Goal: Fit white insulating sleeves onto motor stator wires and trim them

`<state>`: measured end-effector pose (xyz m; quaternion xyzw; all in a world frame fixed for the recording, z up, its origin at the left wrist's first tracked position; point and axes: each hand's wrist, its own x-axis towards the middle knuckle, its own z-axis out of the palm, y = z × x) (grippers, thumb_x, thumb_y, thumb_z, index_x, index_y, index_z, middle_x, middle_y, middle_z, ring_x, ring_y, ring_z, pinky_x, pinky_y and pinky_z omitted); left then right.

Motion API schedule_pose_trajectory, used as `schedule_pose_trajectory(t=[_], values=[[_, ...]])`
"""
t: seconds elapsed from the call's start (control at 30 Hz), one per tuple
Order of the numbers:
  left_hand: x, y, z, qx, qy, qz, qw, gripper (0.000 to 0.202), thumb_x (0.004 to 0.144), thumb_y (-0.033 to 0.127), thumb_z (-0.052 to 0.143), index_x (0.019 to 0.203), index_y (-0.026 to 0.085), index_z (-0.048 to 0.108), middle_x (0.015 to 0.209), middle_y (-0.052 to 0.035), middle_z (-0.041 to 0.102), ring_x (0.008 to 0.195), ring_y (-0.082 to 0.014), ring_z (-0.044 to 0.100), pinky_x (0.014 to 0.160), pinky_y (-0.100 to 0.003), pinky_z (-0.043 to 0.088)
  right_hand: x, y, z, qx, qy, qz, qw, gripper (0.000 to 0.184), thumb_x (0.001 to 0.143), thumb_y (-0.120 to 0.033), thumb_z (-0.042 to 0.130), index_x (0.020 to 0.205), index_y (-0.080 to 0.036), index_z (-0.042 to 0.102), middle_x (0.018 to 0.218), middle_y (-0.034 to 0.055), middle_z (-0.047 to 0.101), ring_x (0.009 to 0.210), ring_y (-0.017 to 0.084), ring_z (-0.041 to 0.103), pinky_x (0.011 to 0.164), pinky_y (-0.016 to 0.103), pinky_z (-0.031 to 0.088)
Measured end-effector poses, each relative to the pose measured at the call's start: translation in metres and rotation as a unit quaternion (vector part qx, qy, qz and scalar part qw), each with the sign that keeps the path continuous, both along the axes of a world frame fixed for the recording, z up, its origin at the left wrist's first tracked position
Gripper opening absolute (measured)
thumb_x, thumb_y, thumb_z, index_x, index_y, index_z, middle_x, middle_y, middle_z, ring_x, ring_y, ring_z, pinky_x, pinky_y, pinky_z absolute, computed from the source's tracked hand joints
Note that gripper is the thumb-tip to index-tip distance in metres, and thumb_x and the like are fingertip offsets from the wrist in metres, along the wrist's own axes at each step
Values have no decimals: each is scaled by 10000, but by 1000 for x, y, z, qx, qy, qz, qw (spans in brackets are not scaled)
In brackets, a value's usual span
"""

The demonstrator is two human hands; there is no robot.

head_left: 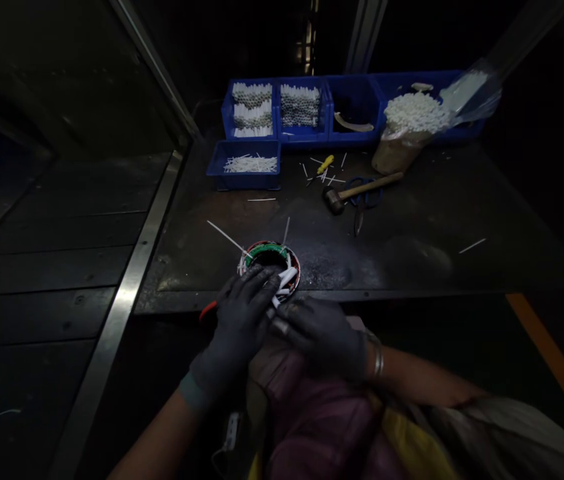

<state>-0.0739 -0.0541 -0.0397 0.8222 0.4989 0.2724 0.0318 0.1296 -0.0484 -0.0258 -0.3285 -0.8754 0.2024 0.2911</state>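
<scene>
A round wound part that looks like a motor stator (267, 251), with a green inner ring and red edging, sits at the near edge of the bench. Two thin white cable ties stick up from its far side, and thick white sleeves (288, 276) lie along its right. My gloved left hand (242, 313) is laid over the near left of the ring, fingers bent onto it. Just right of it, my gloved right hand (317, 333) pinches the end of a white sleeve at the near rim. Beside my left hand a red handle (208, 309) pokes out, its other end hidden.
Blue bins (304, 137) of cut white tubes line the back. A smaller blue tray (245, 180) holds thin white ties. A yellow screwdriver (326, 164), a mallet (335, 199), blue-handled scissors (359, 220) and a bag of white tubes (415, 117) are behind the stator.
</scene>
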Motion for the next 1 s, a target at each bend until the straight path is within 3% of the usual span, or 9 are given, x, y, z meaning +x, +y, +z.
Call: schedule_pose_trajectory(t=[0.1,0.23,0.3,0.4,0.47,0.6,0.8,1.0], values=[[1,5,1,0,-24,-18,1000,545,919,194,554,1457,277,527,1417,-119,653,1381,-316,549,1081,-513,431,-16,8,11,28,-36,-19,999,182,994,-249,574,900,-169,708,787,69,718,665,183,635,601,307,404],[-2,11,6,-30,-48,-29,998,471,905,170,561,1360,280,609,1375,-89,688,1381,-303,560,1090,-513,425,-6,40,40,-97,35,-21,994,89,905,-263,739,882,-182,707,782,8,726,675,134,641,627,253,414],[-3,13,8,-35,-58,-38,997,416,900,182,600,1304,274,642,1339,-83,711,1353,-303,587,1081,-511,441,7,49,45,-137,53,-48,988,128,861,-264,792,863,-179,696,769,-4,721,680,130,641,634,243,419],[-5,16,9,-20,-71,-48,996,369,903,180,643,1264,254,650,1291,-93,734,1303,-296,630,1043,-492,486,30,46,29,-157,95,-14,983,227,835,-299,824,992,-186,706,908,24,758,791,163,685,699,259,475],[-6,17,8,-10,-73,-48,996,389,892,170,667,1273,249,642,1289,-100,733,1290,-302,638,1035,-494,502,41,41,11,-150,130,-26,980,244,866,-293,797,1079,-208,713,974,35,762,856,179,695,749,282,507],[-7,18,5,5,-68,-46,997,398,885,189,696,1274,252,641,1282,-108,732,1259,-308,658,1028,-496,521,41,46,-16,-86,147,-79,982,80,935,-222,700,978,-216,767,885,43,740,825,177,670,746,302,510],[-8,16,9,-3,-50,-36,998,411,884,182,684,1283,250,615,1277,-108,730,1260,-307,655,1018,-490,530,21,52,-23,-106,176,-75,976,117,955,-270,701,1010,-215,787,916,47,744,824,159,680,755,286,538],[-10,14,24,-54,-98,-88,990,542,970,598,557,1370,233,585,1352,-155,682,1328,-314,601,1069,-500,500,20,40,-23,-27,130,-64,989,243,1033,-281,574,1144,-187,768,1014,99,750,871,178,699,757,287,549]])
